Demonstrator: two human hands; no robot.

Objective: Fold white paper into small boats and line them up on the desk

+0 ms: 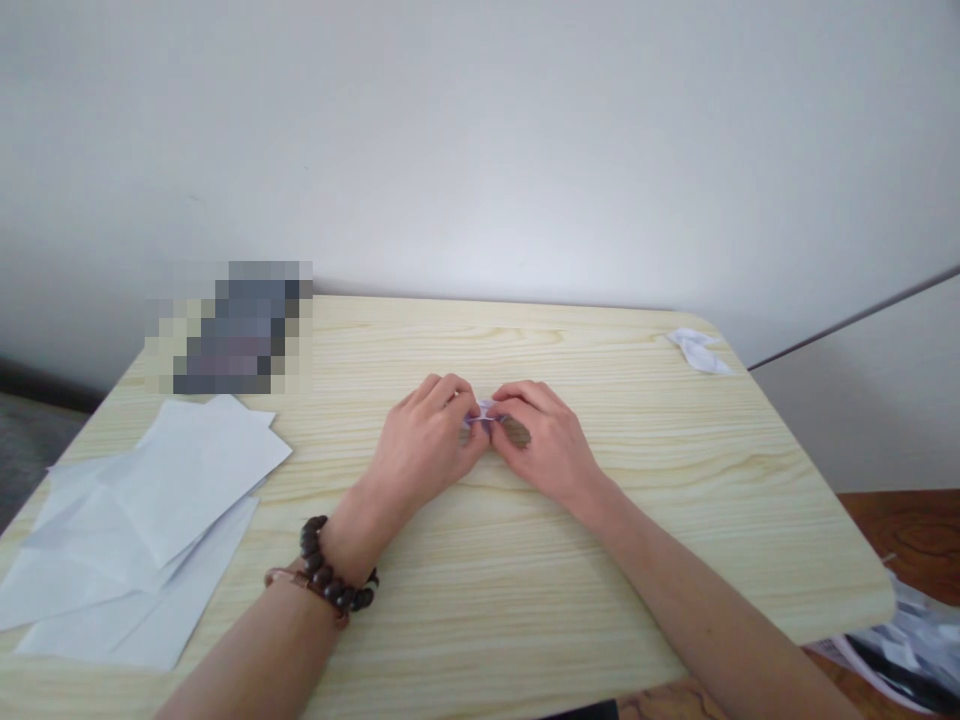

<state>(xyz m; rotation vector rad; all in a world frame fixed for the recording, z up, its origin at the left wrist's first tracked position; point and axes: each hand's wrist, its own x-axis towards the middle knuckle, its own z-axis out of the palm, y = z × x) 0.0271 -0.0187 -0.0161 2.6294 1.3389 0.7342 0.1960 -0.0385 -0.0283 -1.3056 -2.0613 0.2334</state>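
Over the middle of the wooden table [510, 600], my left hand [430, 435] and my right hand [547, 440] meet, each closed in a pinch. Between their fingertips is a small folded piece of white paper [486, 408], mostly hidden by the fingers. Thumbs and forefingers of both hands press on it from either side. Its exact folded shape cannot be made out. A dark bead bracelet [324, 575] and a thin brown band circle my left wrist.
Loose white paper sheets [202, 470] overlap on the table's left side. Behind them lies a pixelated dark flat object [236, 330]. A folded white paper piece [697, 352] rests at the far right corner. A white wall [487, 150] borders the back edge; a plastic bag [911, 640] sits below right.
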